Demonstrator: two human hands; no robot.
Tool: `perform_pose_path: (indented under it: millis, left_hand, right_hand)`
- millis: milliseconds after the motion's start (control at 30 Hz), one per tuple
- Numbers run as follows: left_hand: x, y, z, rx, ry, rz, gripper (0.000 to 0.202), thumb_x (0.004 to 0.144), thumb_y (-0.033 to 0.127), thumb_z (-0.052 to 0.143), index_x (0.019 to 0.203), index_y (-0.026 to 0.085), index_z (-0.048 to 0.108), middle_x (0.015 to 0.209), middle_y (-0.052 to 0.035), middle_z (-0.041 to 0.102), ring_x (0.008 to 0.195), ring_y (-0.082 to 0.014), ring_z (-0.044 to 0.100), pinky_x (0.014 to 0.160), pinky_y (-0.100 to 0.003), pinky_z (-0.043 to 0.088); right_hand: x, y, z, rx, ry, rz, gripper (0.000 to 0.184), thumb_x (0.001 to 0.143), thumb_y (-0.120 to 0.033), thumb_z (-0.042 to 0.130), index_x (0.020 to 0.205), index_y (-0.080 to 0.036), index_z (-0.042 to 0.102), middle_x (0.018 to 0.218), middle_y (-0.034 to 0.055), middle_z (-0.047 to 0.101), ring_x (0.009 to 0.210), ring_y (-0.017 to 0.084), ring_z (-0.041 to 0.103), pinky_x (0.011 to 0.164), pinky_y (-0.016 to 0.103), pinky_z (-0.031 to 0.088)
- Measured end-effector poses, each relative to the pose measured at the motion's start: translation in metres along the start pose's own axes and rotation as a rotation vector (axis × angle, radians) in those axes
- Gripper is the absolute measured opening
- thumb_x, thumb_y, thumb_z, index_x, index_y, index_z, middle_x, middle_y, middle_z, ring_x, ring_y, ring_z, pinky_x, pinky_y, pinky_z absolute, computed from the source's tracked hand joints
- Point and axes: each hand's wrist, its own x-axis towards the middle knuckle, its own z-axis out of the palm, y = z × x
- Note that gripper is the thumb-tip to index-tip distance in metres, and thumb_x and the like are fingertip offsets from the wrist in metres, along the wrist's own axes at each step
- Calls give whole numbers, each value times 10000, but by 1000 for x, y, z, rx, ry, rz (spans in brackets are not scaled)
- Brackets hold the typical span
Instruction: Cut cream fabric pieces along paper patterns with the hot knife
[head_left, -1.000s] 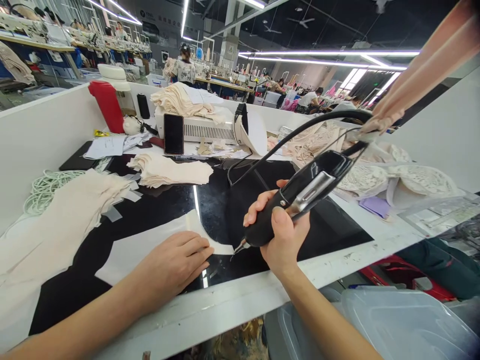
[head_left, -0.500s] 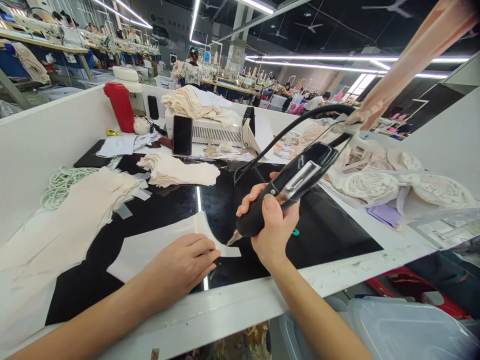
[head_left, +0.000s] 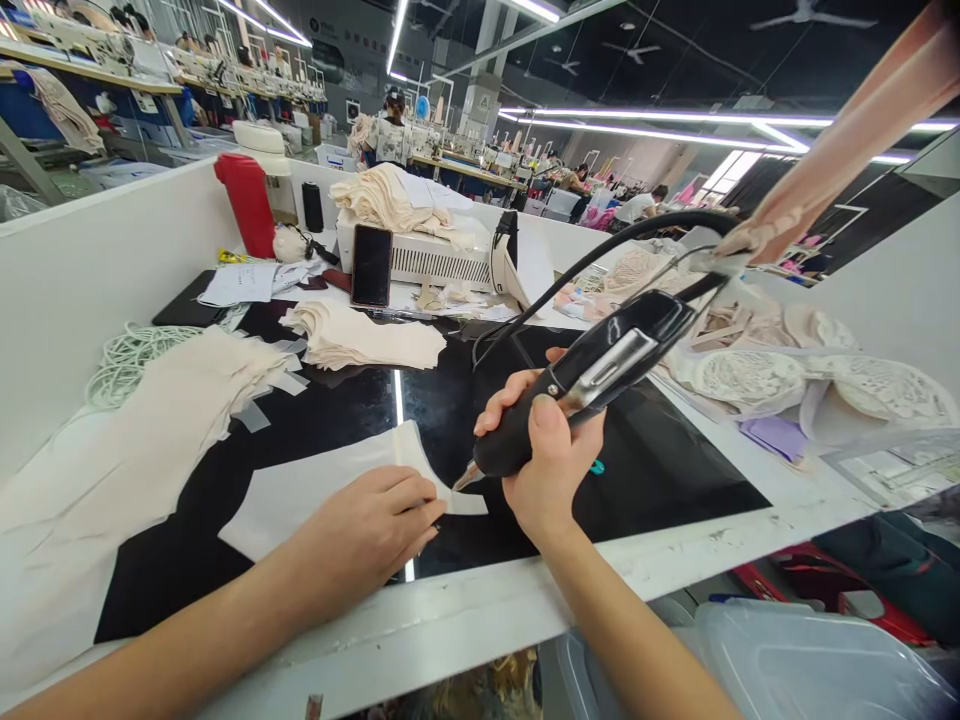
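My right hand [head_left: 553, 465] is wrapped round a black corded hand tool [head_left: 596, 365], thumb on its body. The tool slants down to the left, and its pointed metal tip [head_left: 466, 478] meets the curved edge of a white fabric piece [head_left: 300, 490]. Flat on that fabric, just left of the tip, rests my left hand [head_left: 386, 520], fingers stretched out and lying close together, its thumb hidden. A twisted pink fabric strip [head_left: 847, 130] holds the tool's upper end from above. Under the fabric is a glossy black work surface [head_left: 660, 470].
Cut beige pieces lie in a stack [head_left: 367, 340] at the back and a larger pile [head_left: 172, 420] at left. A phone [head_left: 372, 265] leans on a white box [head_left: 442, 262]. At right are lace bra cups [head_left: 750, 375]. The tool's black cable [head_left: 577, 285] arcs behind my right hand.
The whole view has shifted slightly. Both hands keep nearly the same place on the fabric and tool, and the tip stays at the curved edge.
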Motion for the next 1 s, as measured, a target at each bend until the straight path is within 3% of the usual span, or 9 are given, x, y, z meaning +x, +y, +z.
perform_pose_path:
  millis: [367,567,1000]
  left_hand:
    - [0,-1,-1,-2,-12,-11,210,1066,156,466,1152,127,656,1065,-97,697,1024,-257,683,898,-420,592]
    - [-1,-1,0,-32,-19,-22,229,1068,150,450,1170,130,654,1066,-100,696,1015,-262,682,872,-424,592]
    - [-1,-2,0,-41,-7,-17,215,1073,154,450,1142,125,652,1047,-97,691,999,-252,676,871,-416,590]
  right_hand:
    - [0,-2,1,-17,-22,24,263,943,-346,687,1122,-275,507,808,-66,624,586,113,618,540,274,537]
    - [4,-12,-8,-22,82,16,307,888,-345,712,1105,-271,509,781,-71,624,515,107,590,505,281,536]
    - [2,-12,-11,-53,62,49,297,902,-337,698,1110,-273,495,773,-72,617,522,111,592,506,276,522]
